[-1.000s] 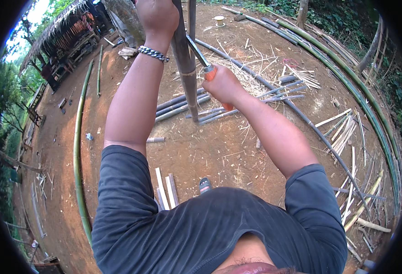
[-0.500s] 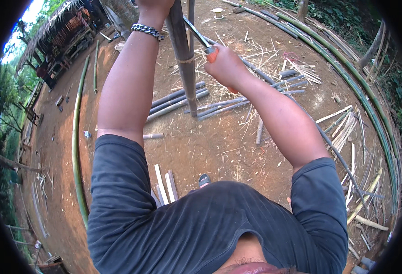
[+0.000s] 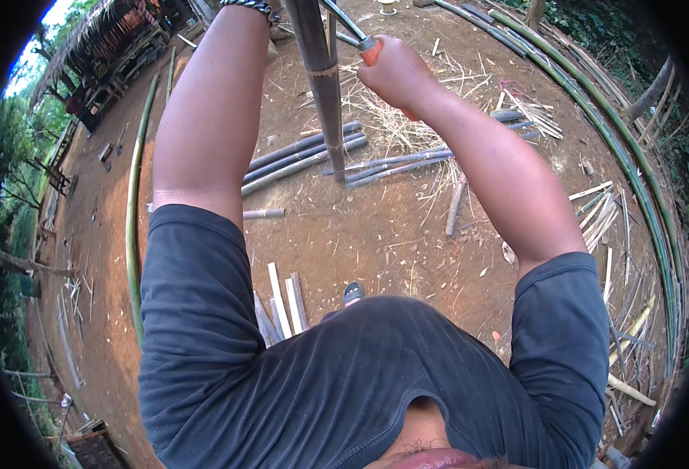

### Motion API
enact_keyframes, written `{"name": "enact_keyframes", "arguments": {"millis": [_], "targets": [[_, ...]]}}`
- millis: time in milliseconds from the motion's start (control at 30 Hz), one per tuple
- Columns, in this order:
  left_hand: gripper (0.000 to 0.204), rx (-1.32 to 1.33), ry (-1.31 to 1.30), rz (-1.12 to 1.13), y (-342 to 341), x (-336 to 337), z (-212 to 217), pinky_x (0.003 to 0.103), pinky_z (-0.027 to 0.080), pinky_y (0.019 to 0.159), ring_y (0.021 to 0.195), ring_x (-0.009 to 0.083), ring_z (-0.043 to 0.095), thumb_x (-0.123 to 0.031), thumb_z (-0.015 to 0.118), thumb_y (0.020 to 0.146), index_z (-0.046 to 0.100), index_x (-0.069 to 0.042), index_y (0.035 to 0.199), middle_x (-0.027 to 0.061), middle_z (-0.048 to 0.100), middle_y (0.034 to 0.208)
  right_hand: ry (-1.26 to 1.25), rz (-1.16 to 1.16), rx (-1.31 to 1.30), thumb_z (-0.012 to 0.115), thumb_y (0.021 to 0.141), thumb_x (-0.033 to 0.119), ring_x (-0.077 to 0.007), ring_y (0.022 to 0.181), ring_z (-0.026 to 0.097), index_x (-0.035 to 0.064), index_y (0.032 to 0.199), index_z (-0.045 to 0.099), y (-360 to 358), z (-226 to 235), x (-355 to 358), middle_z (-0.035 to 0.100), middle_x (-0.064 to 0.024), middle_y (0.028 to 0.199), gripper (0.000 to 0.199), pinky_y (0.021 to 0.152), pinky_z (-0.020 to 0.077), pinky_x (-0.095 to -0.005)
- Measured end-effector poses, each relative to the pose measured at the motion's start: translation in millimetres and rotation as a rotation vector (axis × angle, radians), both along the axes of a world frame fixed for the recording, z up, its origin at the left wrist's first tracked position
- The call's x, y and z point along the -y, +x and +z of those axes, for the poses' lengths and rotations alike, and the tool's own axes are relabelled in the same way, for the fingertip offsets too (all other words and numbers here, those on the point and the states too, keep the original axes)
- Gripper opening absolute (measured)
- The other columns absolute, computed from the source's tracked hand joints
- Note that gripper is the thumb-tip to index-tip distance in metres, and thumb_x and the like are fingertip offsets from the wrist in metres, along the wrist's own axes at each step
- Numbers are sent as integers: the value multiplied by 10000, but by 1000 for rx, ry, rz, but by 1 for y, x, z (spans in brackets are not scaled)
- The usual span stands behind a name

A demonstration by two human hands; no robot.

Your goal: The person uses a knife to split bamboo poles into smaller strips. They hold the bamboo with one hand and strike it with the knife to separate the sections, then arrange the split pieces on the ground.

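Note:
A dark bamboo pole (image 3: 328, 102) stands upright in front of me, its foot near the ground and its top past the upper edge. Close to its right side, my right hand (image 3: 395, 74) is closed round the orange handle of a machete (image 3: 350, 23). The machete's narrow metal blade slants up and left toward the pole, and its tip is out of sight. My left arm reaches up on the pole's left. Only the wrist with its chain bracelet shows, and the hand lies beyond the upper edge.
Cut dark bamboo lengths (image 3: 305, 160) lie behind the pole's foot. Pale shavings (image 3: 399, 125) litter the ground. Split strips (image 3: 282, 301) lie near my sandalled foot (image 3: 352, 292). Long green poles (image 3: 595, 117) line the right, another green pole (image 3: 137, 187) the left. A thatched shelter (image 3: 98, 47) stands far left.
Both arms have risen in the picture, and my left hand has passed out of view at the top. My right hand with the machete has shifted up and slightly right.

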State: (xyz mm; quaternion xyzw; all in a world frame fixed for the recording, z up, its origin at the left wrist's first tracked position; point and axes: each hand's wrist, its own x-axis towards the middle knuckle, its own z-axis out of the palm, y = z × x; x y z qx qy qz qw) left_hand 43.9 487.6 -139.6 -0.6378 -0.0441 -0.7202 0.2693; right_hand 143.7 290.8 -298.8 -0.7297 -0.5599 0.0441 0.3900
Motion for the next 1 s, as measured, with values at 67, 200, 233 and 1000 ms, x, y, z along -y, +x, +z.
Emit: {"name": "enact_keyframes", "arguments": {"millis": [67,200,233,1000], "targets": [[84,12,-21,20,0,-5,1,489,468,757,856,406,594,5,494,869,566,-37,863,199,604,851,23,-16,19,686,814,188,-335,848,702,-8,1052,630,0,-2,-8,705,-198,896,314,785,544,-425],[81,-2,-75,-12,2,-9,5,501,473,754,845,423,591,1,485,878,557,-26,851,214,600,848,41,-52,71,696,812,198,-330,832,704,-3,1031,637,7,-4,-19,703,-194,878,304,762,543,-428],[81,-11,-87,-24,3,-10,6,504,476,754,842,428,591,2,483,880,554,-22,848,218,599,845,46,-48,67,698,810,198,-332,830,703,-4,1028,637,10,-5,-21,703,-194,879,304,760,543,-428],[266,43,-479,-432,7,-8,19,445,482,727,814,393,629,-156,485,929,602,13,759,250,641,826,-199,70,495,535,831,90,-430,866,689,-9,966,670,36,72,-26,688,-291,933,215,753,547,-496]]}}
